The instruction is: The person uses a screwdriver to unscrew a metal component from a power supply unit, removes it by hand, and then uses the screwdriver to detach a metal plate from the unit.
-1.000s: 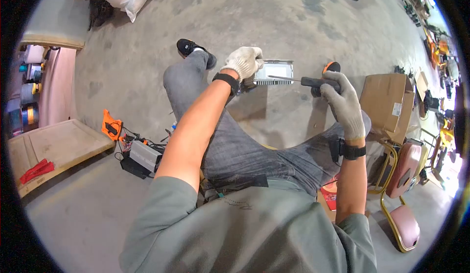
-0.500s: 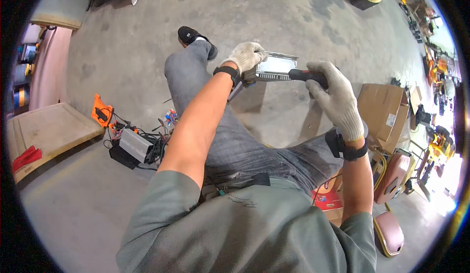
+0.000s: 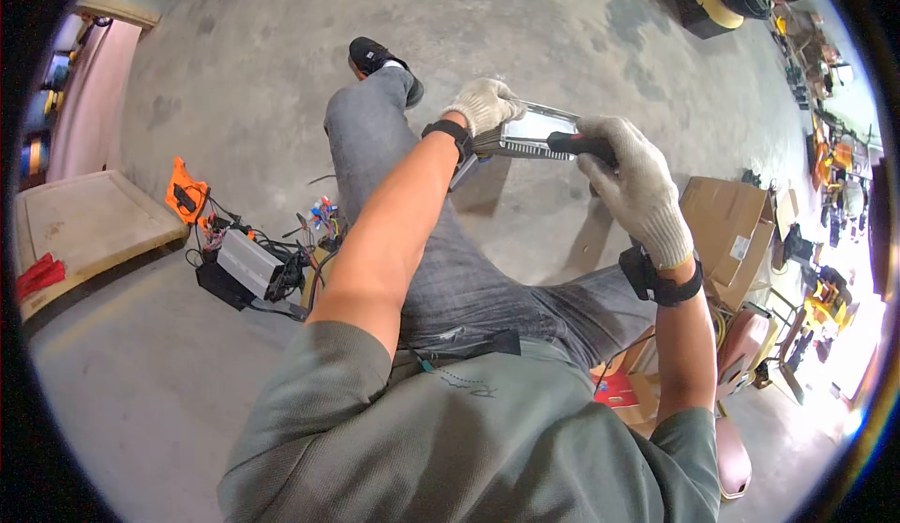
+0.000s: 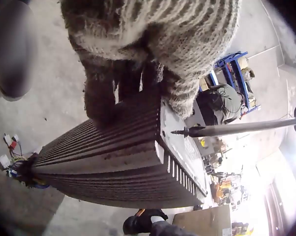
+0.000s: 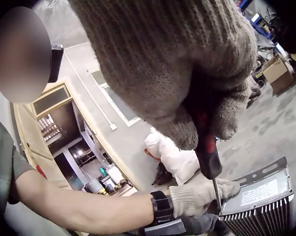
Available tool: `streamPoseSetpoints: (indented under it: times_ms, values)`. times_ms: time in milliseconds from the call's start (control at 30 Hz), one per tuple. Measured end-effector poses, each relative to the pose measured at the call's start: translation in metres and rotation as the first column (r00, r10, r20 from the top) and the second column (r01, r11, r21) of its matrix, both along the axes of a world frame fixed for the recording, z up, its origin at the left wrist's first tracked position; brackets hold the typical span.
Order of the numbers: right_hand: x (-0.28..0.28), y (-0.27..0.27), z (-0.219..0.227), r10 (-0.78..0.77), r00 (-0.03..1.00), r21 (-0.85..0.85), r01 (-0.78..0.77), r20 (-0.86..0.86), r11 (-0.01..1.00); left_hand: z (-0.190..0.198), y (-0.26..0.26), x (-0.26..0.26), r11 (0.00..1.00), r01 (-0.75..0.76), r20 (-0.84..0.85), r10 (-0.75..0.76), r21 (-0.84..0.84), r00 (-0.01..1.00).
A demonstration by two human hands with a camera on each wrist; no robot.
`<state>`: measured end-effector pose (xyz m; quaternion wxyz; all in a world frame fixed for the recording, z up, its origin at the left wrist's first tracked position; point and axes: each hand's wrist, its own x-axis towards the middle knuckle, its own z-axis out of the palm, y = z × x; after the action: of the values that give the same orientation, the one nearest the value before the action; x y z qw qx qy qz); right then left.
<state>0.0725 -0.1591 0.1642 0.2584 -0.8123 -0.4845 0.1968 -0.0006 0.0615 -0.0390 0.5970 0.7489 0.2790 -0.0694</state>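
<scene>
In a gloved left hand (image 3: pixel 487 107) is a finned metal box (image 4: pixel 113 167), its fingers wrapped over the ribbed side. Wires with plugs (image 4: pixel 15 160) come out of the box's far end. A white label (image 5: pixel 259 192) covers part of its end plate. The gloved right hand (image 3: pixel 637 181) grips the black and red handle of a screwdriver (image 5: pixel 209 160). Its shaft points at a corner of the plate, the tip close to a hole in the left wrist view; whether it touches, I cannot tell.
On the floor at the left lie a silver box (image 3: pixel 248 262) with cables and an orange part (image 3: pixel 187 191). A low wooden platform (image 3: pixel 89 228) bears a red cloth (image 3: pixel 40 276). Cardboard boxes (image 3: pixel 720 228) and pink-padded chairs (image 3: pixel 741 350) stand at the right.
The screwdriver and right hand have come closer to the finned box, and the shaft has swung from lying across its front to pointing at the plate. The head view has shifted.
</scene>
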Motion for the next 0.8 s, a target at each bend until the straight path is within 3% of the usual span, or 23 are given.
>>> streamPoseSetpoints:
  times_ms: [233, 400, 567, 633, 800]
  values:
    - [0.001, 0.005, -0.001, 0.078, 0.993, 0.013, -0.079, 0.088, 0.997, 0.004, -0.002, 0.001, 1.000, -0.021, -0.042, 0.020, -0.014, 0.999]
    - [-0.002, 0.008, 0.003, 0.060, 0.997, -0.012, -0.060, 0.043, 0.998, -0.006, -0.004, 0.003, 0.998, -0.048, -0.048, 0.046, -0.051, 0.998]
    - [-0.003, 0.016, 0.006, 0.080, 0.994, -0.041, -0.077, 0.071, 0.996, 0.010, -0.004, 0.000, 0.999, -0.022, -0.038, 0.024, 0.048, 0.999]
    - [-0.002, 0.021, 0.009, 0.208, 0.966, -0.112, -0.192, 0.156, 0.975, 0.004, -0.003, 0.001, 1.000, -0.020, -0.026, 0.020, 0.018, 0.999]
    - [-0.010, 0.033, 0.014, 0.296, 0.935, -0.137, -0.273, 0.196, 0.952, -0.004, -0.002, 0.002, 1.000, -0.014, 0.008, 0.014, -0.006, 1.000]
